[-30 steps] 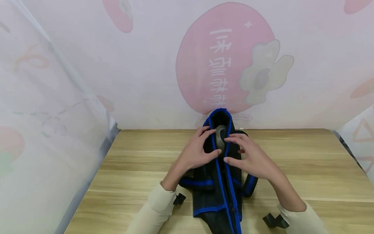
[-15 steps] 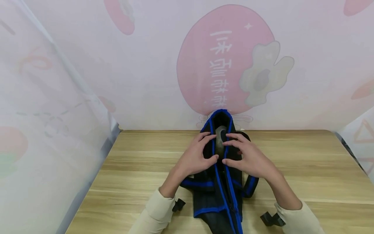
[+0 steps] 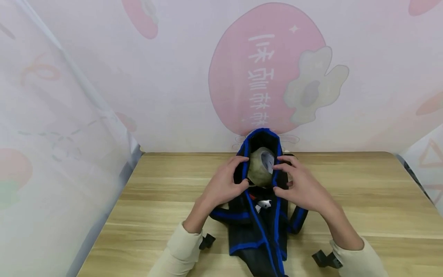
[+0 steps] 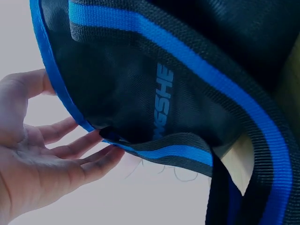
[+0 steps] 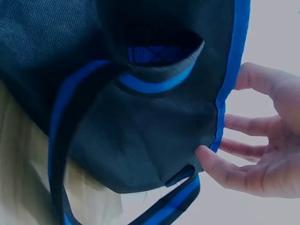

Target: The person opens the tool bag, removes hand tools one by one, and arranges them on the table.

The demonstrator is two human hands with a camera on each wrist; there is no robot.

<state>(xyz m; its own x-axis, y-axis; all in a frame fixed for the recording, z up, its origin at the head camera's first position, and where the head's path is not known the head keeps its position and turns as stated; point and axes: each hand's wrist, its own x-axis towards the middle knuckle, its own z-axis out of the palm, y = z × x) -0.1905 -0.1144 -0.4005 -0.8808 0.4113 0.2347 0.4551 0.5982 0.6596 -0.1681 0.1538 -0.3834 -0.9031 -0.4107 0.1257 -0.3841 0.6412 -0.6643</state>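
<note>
A black tool bag (image 3: 240,234) with blue trim stands at mid-table, its long mouth parted. My left hand (image 3: 223,181) grips the left rim, fingertips at the blue edging. On the opposite rim, my right hand (image 3: 299,181) holds the edging between thumb and fingers. Inside sits what looks like a roll of tape (image 3: 257,171), brownish-green with a pale core. Below it a small silver metal piece (image 3: 265,204) shows beside a bit of red. Pale lettering marks the bag's side (image 4: 117,84) in the left wrist view; the bag's bottom inside is hidden.
Blue-striped straps (image 3: 297,219) loop out at both sides of the bag. The wooden table (image 3: 166,192) ends behind it at a printed cloth backdrop (image 3: 173,96). Small black devices (image 3: 326,259) sit at both cuffs.
Both hands have moved apart, pulling the rims away from each other. The mouth is wider; more of the roll shows, and the silver and red pieces have come into view.
</note>
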